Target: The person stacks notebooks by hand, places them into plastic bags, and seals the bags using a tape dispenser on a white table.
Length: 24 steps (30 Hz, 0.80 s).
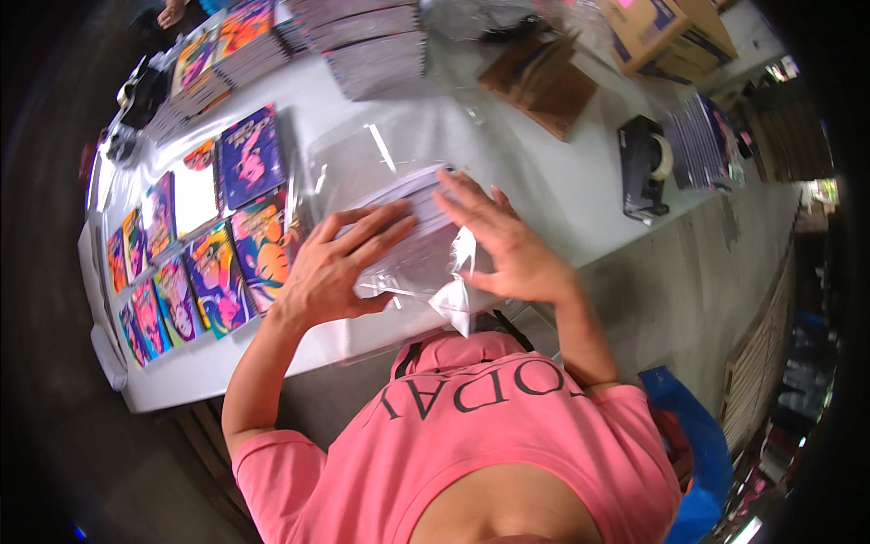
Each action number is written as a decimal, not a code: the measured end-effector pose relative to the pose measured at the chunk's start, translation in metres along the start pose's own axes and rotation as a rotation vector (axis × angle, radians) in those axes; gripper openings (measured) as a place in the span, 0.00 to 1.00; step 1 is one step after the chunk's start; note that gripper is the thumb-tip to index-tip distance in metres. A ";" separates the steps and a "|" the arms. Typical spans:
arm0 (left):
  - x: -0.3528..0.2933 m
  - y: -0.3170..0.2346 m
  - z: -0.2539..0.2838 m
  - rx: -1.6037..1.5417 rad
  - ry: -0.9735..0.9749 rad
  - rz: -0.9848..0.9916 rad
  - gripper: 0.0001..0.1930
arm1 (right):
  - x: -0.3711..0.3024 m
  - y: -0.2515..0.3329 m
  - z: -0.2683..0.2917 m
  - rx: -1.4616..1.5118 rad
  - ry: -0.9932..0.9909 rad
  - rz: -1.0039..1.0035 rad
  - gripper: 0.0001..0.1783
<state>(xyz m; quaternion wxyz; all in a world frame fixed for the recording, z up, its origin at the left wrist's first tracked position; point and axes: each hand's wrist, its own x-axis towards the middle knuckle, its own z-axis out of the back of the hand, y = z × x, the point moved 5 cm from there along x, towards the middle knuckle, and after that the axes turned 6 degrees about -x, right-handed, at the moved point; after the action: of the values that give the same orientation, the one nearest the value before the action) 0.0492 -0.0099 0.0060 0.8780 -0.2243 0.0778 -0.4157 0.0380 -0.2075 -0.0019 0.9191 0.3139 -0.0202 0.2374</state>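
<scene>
Head view: your left hand (333, 267) lies at the centre of the frame, fingers apart and fairly straight, their tips on the left part of a pale stack (421, 204). Your right hand (509, 245), just right of centre, has its fingers wide and its fingertips by the stack's upper right corner; you cannot tell from here whether they press on it. Clear film (340, 163) spreads about the stack on the white table (580, 181); whether it wraps right around is unclear. A white scrap (453, 306) sits below the stack, between your hands. Two rows of colourful notebooks (217, 276) fill the left of the frame. At right stands a black tape dispenser (632, 163); a carton (666, 41) is at upper right.
</scene>
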 end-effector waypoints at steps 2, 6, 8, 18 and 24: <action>-0.004 -0.001 0.001 0.012 -0.014 0.021 0.47 | -0.020 -0.043 0.045 0.251 -0.098 -0.091 0.46; -0.004 -0.001 -0.004 0.048 -0.016 0.075 0.48 | -0.144 -0.217 0.136 -0.035 -0.721 -0.898 0.27; 0.002 -0.002 -0.004 0.058 -0.014 0.057 0.48 | -0.203 -0.290 0.148 -0.049 -0.739 -1.037 0.28; -0.002 0.000 -0.006 0.070 -0.005 0.083 0.50 | -0.226 -0.344 0.103 1.130 -0.844 -1.064 0.15; -0.001 -0.001 -0.002 0.092 0.001 0.054 0.49 | -0.248 -0.303 0.096 -0.666 -0.644 -0.894 0.09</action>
<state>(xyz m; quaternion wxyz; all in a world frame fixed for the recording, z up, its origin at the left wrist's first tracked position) 0.0468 -0.0102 0.0048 0.8983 -0.1810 0.0652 -0.3950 -0.0348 -0.5780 -0.1436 0.9255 0.0454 -0.2349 -0.2935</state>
